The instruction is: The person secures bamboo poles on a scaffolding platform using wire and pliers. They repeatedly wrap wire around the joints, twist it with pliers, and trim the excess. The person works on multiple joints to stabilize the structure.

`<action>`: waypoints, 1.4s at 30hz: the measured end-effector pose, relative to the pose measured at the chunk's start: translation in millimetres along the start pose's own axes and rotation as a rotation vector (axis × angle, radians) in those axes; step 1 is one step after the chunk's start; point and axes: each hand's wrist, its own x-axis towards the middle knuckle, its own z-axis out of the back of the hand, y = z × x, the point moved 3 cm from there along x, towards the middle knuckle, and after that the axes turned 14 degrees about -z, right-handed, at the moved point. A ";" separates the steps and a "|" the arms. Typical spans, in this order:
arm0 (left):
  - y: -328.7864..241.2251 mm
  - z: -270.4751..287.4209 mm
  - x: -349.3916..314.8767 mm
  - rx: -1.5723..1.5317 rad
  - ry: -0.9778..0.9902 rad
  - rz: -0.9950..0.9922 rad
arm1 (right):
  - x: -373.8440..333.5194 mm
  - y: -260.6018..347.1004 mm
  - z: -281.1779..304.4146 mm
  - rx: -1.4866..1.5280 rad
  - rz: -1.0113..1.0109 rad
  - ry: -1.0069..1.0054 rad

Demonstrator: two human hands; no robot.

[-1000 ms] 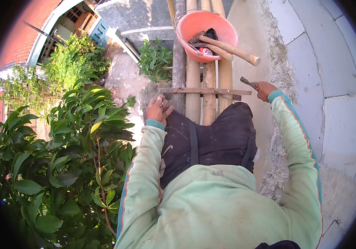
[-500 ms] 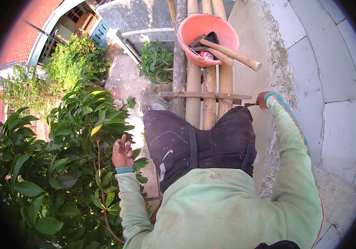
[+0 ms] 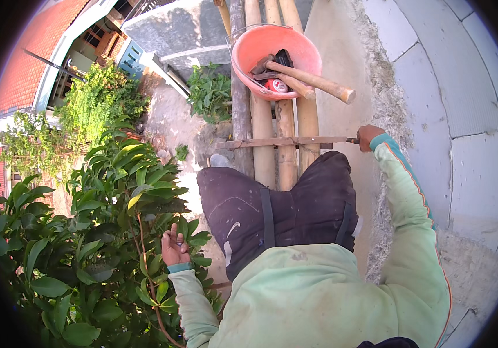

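My right hand [image 3: 368,138] is closed round the dark handle of a thin hand tool [image 3: 352,140]. Its far part cannot be told apart from the wooden crosspiece [image 3: 284,141] beside it, which lies over the bamboo poles [image 3: 287,165] in front of my knees. My left hand [image 3: 175,246] is raised beside the leafy bush [image 3: 104,261], with some fingers stretched, others bent, and nothing visible in it. An orange bucket [image 3: 313,55] stands on the poles beyond the crosspiece. In it are wooden-handled hammers [image 3: 324,84], a red can-like thing [image 3: 276,86] and a black object [image 3: 284,57].
A wall of pale grey blocks [image 3: 423,98], with rough mortar [image 3: 397,110] along its edge, runs along my right. Far below on the left are paved ground [image 3: 168,116], a low plant [image 3: 207,93] and a house with an orange tiled roof [image 3: 34,52].
My left hand has dropped lower and nearer to me. My right hand has come level with the crosspiece, the tool still in it. The whole view has shifted slightly.
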 end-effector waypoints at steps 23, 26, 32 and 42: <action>19.3 73.3 -18.5 0.093 -0.149 0.063 | 6.9 27.5 -27.8 0.180 0.160 0.242; 20.0 70.7 -16.7 0.110 -0.158 0.066 | 8.7 22.7 -13.1 0.224 0.181 0.215; 12.3 35.1 -7.3 0.123 -0.086 0.028 | 19.5 26.5 -32.2 0.158 0.189 0.229; 5.7 4.0 -5.3 0.210 -0.052 -0.014 | 8.0 38.3 -48.7 0.191 0.222 0.188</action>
